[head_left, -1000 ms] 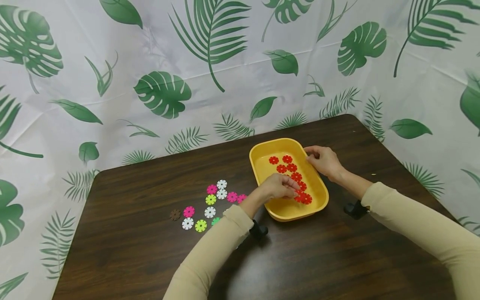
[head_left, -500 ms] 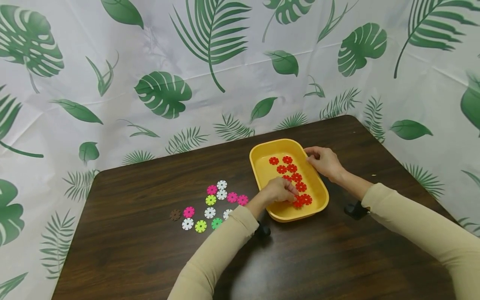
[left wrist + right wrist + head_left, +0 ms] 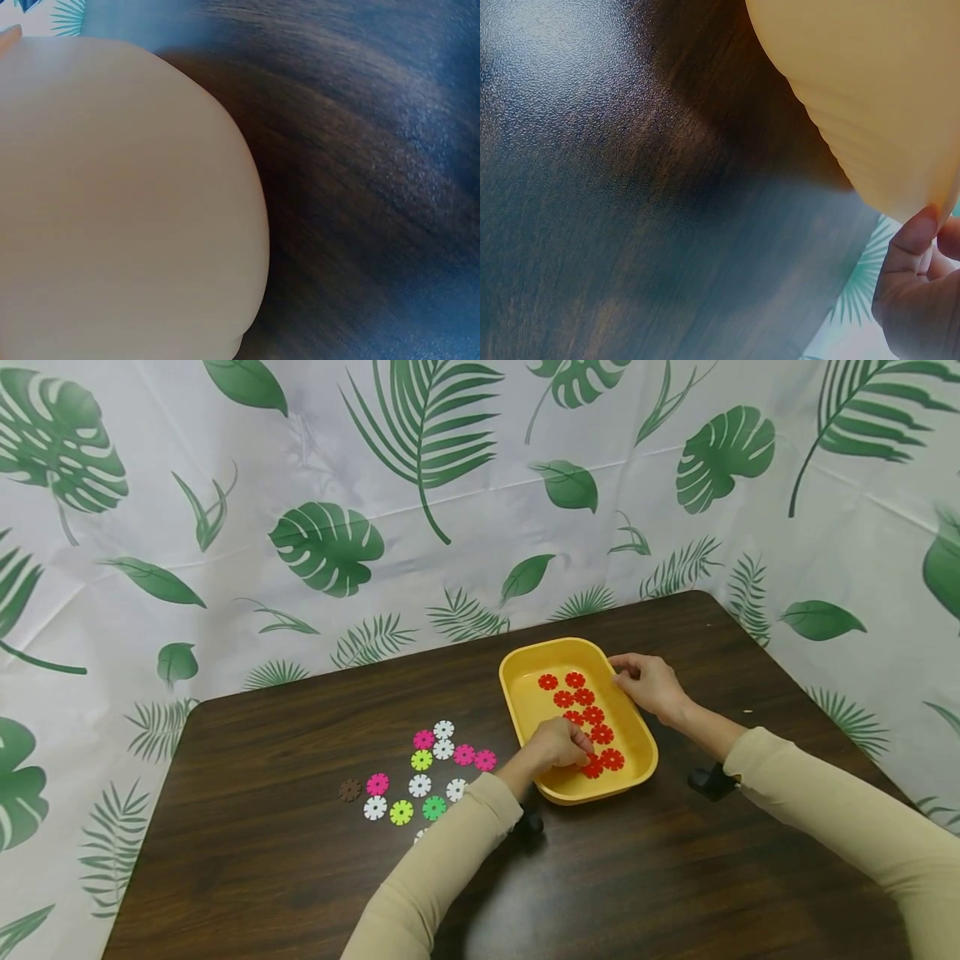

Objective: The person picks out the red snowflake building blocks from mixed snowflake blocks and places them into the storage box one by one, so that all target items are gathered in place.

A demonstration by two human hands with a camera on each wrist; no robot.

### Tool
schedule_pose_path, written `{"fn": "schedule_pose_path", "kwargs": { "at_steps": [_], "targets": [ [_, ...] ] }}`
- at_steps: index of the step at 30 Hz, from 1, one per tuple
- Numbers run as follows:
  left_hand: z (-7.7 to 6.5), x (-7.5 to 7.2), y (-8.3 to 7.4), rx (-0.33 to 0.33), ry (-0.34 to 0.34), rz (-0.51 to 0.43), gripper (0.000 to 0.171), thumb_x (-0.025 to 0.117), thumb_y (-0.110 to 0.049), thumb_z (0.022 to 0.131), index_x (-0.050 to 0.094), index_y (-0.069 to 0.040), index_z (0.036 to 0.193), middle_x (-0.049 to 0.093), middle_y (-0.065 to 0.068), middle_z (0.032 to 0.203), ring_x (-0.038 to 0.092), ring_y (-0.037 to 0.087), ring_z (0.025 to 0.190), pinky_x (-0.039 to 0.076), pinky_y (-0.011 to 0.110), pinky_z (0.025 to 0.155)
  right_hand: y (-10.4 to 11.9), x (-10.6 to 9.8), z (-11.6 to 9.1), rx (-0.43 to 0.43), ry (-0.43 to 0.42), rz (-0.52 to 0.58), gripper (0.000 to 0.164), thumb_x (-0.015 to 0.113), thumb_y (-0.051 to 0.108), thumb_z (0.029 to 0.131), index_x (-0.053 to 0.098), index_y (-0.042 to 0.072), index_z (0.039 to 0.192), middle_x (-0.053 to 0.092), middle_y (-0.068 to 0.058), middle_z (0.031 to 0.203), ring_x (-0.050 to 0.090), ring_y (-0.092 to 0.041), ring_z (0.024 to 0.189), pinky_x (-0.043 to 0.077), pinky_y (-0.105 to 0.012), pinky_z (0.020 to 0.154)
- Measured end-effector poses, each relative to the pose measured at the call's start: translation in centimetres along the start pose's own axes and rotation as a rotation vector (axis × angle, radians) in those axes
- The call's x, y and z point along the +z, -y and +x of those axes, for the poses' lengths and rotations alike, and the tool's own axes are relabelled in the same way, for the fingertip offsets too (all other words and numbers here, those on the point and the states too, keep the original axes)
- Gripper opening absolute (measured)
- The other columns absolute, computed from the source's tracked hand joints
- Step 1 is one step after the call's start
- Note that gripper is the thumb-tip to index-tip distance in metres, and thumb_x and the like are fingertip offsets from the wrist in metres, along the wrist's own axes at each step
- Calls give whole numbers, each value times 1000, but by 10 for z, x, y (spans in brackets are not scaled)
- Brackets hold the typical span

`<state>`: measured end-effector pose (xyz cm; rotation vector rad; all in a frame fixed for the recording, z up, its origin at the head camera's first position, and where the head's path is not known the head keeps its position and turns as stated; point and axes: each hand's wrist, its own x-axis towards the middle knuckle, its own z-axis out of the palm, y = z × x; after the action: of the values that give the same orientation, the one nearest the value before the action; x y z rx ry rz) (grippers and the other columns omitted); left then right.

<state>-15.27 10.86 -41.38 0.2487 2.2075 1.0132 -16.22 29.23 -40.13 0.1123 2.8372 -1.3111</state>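
Observation:
A yellow plastic tray [image 3: 525, 685] stands on the dark wooden table, with several red notched plastic discs [image 3: 583, 697] lying in it. My left hand [image 3: 557, 743] reaches in over the near left side, and its thumb and fingertips pinch a red disc [image 3: 592, 767] close to the tray's floor. Another red disc [image 3: 612, 760] lies right beside that one. At the tray's far right side, my right hand [image 3: 651, 683] grips the rim between thumb and fingers. In the right wrist view, that thumb [image 3: 917, 232] presses on the tray's outer wall [image 3: 885, 90].
Left of the tray, loose notched discs lie on the table [image 3: 247, 860]: white [image 3: 420, 785], pink [image 3: 378, 784], yellow-green [image 3: 401, 812], green [image 3: 434, 808] and brown [image 3: 350, 790]. My left sleeve [image 3: 450, 860] passes over part of this group. A leaf-print cloth [image 3: 465, 468] hangs behind.
My left hand has drawn back slightly, and the red disc at its fingertips has shifted left and nearer, apart from its neighbour. My right hand stays on the rim.

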Motion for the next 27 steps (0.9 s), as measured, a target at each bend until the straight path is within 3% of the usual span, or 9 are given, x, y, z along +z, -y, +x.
{"fn": "schedule_pose_path", "kwargs": {
  "at_steps": [10,23,27],
  "targets": [
    [-1,0,-1,-32,-49,44,9,74,-4,78,68,-8,74,59,0,73,50,11,62,49,22,60,1,0,0,9,3,5,36,50,2,95,49,-8,129,55,-19,89,54,-23,73,50,-22,59],
    [-2,0,-2,-28,-53,150,7,75,-7,79,70,-10,74,57,-2,72,50,10,61,42,19,53,3,0,-2,9,6,5,36,50,2,95,49,-8,129,55,-19,89,55,-23,73,50,-21,59],
    [-1,0,-2,-30,-52,144,8,75,-7,78,69,-10,73,58,-2,73,51,11,62,43,19,54,4,0,-2,10,6,5,36,51,2,95,49,-8,129,55,-19,90,55,-23,74,50,-20,59]
  ]
}}
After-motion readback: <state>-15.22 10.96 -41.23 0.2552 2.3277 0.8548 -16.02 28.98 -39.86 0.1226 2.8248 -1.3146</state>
